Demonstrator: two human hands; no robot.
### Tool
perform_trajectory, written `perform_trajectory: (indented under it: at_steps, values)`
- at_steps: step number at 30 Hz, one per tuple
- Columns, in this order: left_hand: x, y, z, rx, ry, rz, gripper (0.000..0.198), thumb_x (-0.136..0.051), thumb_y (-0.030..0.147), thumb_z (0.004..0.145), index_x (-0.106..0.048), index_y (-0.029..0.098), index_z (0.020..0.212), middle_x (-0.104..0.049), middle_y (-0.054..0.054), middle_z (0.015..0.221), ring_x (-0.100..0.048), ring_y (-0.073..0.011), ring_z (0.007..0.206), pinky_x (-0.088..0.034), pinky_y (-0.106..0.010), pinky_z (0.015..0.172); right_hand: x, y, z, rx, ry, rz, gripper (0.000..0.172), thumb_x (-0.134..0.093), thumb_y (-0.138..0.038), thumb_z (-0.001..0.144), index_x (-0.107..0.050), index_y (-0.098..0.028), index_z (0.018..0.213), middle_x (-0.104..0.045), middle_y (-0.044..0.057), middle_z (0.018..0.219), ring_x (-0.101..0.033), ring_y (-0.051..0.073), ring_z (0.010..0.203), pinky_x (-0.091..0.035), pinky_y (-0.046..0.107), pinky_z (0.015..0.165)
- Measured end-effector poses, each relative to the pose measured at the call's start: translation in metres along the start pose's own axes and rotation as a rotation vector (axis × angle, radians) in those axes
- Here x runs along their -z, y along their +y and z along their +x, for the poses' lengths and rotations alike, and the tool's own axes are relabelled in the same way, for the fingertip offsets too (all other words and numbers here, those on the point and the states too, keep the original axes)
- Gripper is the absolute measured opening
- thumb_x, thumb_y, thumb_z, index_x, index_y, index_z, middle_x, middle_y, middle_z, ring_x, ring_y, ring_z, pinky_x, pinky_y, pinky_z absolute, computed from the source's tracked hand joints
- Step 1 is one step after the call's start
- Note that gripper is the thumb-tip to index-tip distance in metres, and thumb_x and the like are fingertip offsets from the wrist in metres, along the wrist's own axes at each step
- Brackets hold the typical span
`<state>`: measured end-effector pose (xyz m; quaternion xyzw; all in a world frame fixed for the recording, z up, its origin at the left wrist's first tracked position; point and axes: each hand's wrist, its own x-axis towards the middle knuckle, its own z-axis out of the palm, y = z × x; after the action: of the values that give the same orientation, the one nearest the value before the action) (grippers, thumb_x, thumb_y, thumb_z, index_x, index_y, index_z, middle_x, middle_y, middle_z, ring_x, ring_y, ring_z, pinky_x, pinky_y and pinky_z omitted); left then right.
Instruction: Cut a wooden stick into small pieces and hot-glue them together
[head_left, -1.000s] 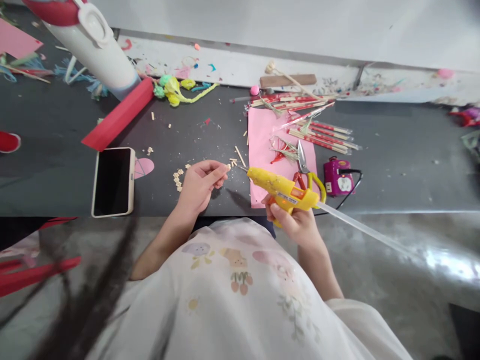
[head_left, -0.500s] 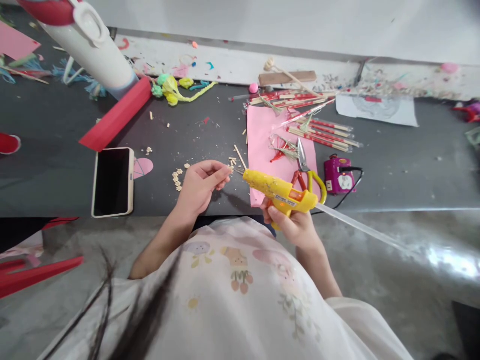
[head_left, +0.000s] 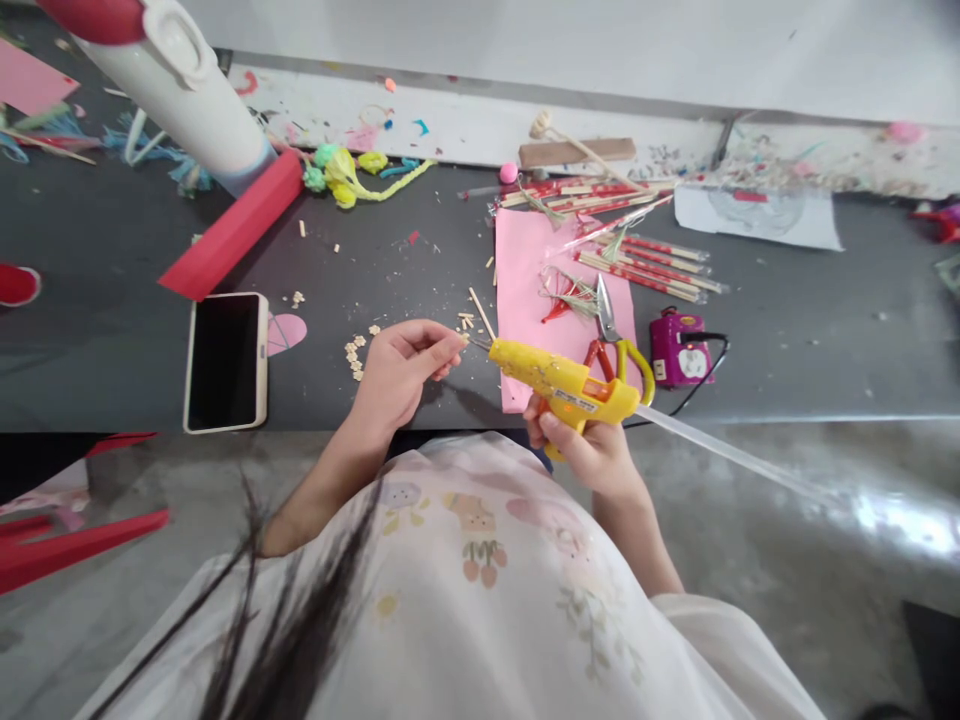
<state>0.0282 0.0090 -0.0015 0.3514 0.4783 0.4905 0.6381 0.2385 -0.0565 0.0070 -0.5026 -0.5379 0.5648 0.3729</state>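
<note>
My right hand [head_left: 592, 455] grips a yellow glue gun [head_left: 562, 378] with a clear glue stick [head_left: 735, 455] trailing out its back. The gun's nozzle points left and meets the tip of a tiny wooden piece [head_left: 459, 342]. My left hand [head_left: 401, 370] pinches that piece between thumb and fingertips, just above the dark tabletop [head_left: 112, 330]. Small wood bits [head_left: 355, 355] lie on the table beside my left hand.
A phone [head_left: 225, 360] lies at the left, a red box [head_left: 232, 228] and a white bottle [head_left: 180, 90] behind it. Pink paper [head_left: 525, 270], scissors [head_left: 611, 340], red-wrapped sticks [head_left: 645, 270] and a purple socket [head_left: 679, 350] sit to the right. Hair strands hang low in view.
The glue gun's nozzle has moved left and closed the gap to the piece in my left hand. My view shifted slightly; a white sheet at the back right came into sight.
</note>
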Motion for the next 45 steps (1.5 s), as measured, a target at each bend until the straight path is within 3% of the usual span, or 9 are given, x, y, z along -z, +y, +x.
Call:
perform_trajectory:
  at_steps: [10,21,45]
  values:
    - [0.0015,-0.0006,-0.0002,-0.011,-0.015,-0.014,0.017,-0.080,0.030,0.066,-0.070,0.017,0.065,-0.060,0.001,0.055,-0.047,-0.0053,0.049,-0.035,-0.020,0.047,0.0029,0.0015,0.0018,0.049,-0.049,-0.046,0.022,-0.053,-0.040,0.090,-0.058,-0.022,0.078,-0.057,0.001,0.068,-0.053,0.013,0.058,-0.047,0.029,0.053]
    - [0.0014,0.0014,-0.0012,0.013,-0.005,-0.009,0.019,-0.081,0.030,0.064,-0.068,0.016,0.062,-0.059,0.001,0.053,-0.047,-0.0052,0.048,-0.035,-0.020,0.047,0.0069,0.0026,0.0017,0.037,-0.102,-0.066,0.020,-0.052,-0.038,0.092,-0.059,-0.022,0.082,-0.056,-0.001,0.066,-0.052,0.013,0.059,-0.046,0.030,0.057]
    - [0.0039,-0.0018,-0.0006,0.020,-0.032,-0.050,0.015,-0.080,0.027,0.065,-0.071,0.016,0.064,-0.061,0.001,0.055,-0.048,-0.0045,0.049,-0.035,-0.018,0.047,0.0062,0.0080,-0.0004,0.014,-0.081,0.011,0.017,-0.056,-0.036,0.090,-0.061,-0.019,0.087,-0.056,-0.001,0.066,-0.051,0.011,0.057,-0.043,0.026,0.052]
